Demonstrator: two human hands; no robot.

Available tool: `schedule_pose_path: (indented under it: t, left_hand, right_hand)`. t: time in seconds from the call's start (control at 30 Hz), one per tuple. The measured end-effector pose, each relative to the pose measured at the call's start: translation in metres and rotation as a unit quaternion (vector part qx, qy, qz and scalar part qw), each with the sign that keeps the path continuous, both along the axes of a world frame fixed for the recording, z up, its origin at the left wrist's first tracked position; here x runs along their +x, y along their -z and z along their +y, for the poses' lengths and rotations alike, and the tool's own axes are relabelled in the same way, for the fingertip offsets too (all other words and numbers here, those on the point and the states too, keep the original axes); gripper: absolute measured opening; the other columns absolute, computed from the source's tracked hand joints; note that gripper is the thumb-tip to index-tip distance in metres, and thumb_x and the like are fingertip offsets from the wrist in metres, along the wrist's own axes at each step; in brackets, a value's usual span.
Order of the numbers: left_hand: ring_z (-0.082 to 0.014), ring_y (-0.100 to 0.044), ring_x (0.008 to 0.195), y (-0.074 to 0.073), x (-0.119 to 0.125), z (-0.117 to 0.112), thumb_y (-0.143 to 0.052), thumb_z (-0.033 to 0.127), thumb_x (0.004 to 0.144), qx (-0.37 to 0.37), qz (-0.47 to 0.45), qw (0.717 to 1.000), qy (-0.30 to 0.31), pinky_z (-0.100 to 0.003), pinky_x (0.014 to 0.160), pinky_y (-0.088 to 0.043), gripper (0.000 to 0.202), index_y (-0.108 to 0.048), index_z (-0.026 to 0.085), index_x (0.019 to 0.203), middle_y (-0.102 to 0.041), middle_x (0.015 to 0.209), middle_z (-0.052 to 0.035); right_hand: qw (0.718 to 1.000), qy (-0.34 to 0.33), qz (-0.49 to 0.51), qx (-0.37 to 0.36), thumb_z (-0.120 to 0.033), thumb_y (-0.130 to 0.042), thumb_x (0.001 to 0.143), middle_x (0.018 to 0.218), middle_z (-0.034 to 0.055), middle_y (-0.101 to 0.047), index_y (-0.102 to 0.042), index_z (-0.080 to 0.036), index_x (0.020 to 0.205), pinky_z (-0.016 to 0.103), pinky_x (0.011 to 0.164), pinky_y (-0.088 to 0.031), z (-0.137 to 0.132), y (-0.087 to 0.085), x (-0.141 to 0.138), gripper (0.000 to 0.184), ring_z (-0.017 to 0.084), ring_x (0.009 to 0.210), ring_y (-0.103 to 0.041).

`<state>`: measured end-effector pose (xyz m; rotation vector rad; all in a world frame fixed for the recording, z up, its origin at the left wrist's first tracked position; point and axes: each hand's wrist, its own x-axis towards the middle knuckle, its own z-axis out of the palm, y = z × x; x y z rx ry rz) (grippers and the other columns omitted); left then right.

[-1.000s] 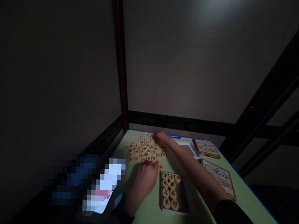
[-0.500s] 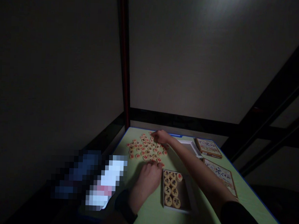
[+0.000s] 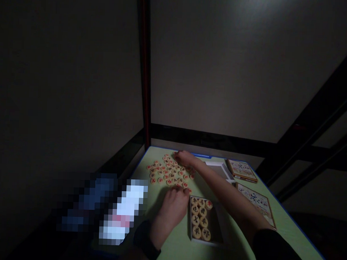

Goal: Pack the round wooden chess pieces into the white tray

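Many round wooden Chinese chess pieces (image 3: 166, 172) with red or black characters lie face up, spread across the far left of the table. My right hand (image 3: 185, 158) reaches to the far edge of the spread, its fingers bent down and closed at a piece there. At the near edge rests my left hand (image 3: 174, 204), fingers curled over and touching pieces; what they hold is hidden. Close to its right is an open shallow box (image 3: 215, 226) with several black-character pieces in rows and one red-character piece at its far end.
A pale box lid or tray (image 3: 221, 170) lies beyond my right forearm. Two printed chess boxes (image 3: 242, 170) (image 3: 257, 205) are along the right side. A blurred bright device (image 3: 123, 209) is at the left edge of the green table (image 3: 283, 240). Walls stand behind and left.
My right hand's fingers have bent further down at the far pieces, moving slightly left. My left hand stays nearly in place. The view has shifted a little.
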<state>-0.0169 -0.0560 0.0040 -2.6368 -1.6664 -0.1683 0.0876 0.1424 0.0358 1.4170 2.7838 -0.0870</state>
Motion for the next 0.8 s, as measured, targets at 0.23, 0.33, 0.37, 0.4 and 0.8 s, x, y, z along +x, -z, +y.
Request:
schedule_pose_path:
  t: [0.23, 0.33, 0.37, 0.4, 0.8]
  left_hand:
    - [-0.0234, -0.068, 0.092, -0.001, 0.0, 0.0, -0.048, 0.005, 0.088, 0.018, -0.006, 1.0, 0.007, -0.031, 0.073, -0.05, 0.029, -0.063, 0.013, 0.111, -0.069, 0.1, -0.0164]
    - [-0.0241, -0.068, 0.09, 0.001, 0.0, 0.0, -0.048, 0.005, 0.088, 0.029, -0.014, 0.999, 0.009, -0.031, 0.071, -0.05, 0.029, -0.064, 0.013, 0.111, -0.069, 0.099, -0.0171]
    - [-0.0243, -0.068, 0.09, 0.002, 0.001, 0.0, -0.048, 0.005, 0.088, 0.032, -0.019, 0.999, 0.008, -0.031, 0.071, -0.05, 0.029, -0.064, 0.014, 0.111, -0.069, 0.099, -0.0169]
    - [-0.0245, -0.068, 0.09, 0.002, 0.001, 0.0, -0.048, 0.005, 0.088, 0.034, -0.024, 0.999, 0.008, -0.031, 0.071, -0.05, 0.029, -0.064, 0.014, 0.111, -0.069, 0.098, -0.0167]
    - [-0.026, -0.069, 0.089, -0.003, 0.002, -0.004, -0.046, 0.004, 0.088, 0.016, -0.024, 1.0, 0.012, -0.034, 0.074, -0.052, 0.027, -0.064, 0.014, 0.106, -0.069, 0.093, -0.0164]
  right_hand:
    - [0.999, 0.027, 0.041, 0.018, -0.007, -0.049, 0.088, 0.109, 0.0094, -0.073, -0.068, -0.012, 0.12, 0.021, 0.082, -0.042, 0.003, -0.023, -0.017, 0.038, 0.019, 0.098, -0.065]
    - [0.998, 0.045, 0.037, 0.007, -0.008, -0.051, 0.089, 0.109, 0.009, -0.073, -0.069, -0.012, 0.118, 0.021, 0.083, -0.043, 0.008, -0.028, -0.037, 0.034, 0.018, 0.099, -0.065]
    - [0.998, 0.053, 0.032, 0.001, -0.009, -0.053, 0.09, 0.109, 0.0096, -0.073, -0.07, -0.012, 0.115, 0.022, 0.084, -0.044, 0.01, -0.028, -0.045, 0.031, 0.019, 0.1, -0.066]
    - [0.998, 0.064, 0.025, -0.007, -0.011, -0.055, 0.09, 0.11, 0.0106, -0.072, -0.071, -0.012, 0.111, 0.023, 0.085, -0.045, 0.012, -0.027, -0.052, 0.026, 0.019, 0.101, -0.066]
    - [0.986, 0.132, -0.054, -0.092, -0.035, -0.063, 0.095, 0.125, 0.0094, -0.061, -0.06, -0.018, 0.124, 0.042, 0.088, -0.055, 0.025, -0.02, -0.086, 0.034, 0.023, 0.107, -0.063]
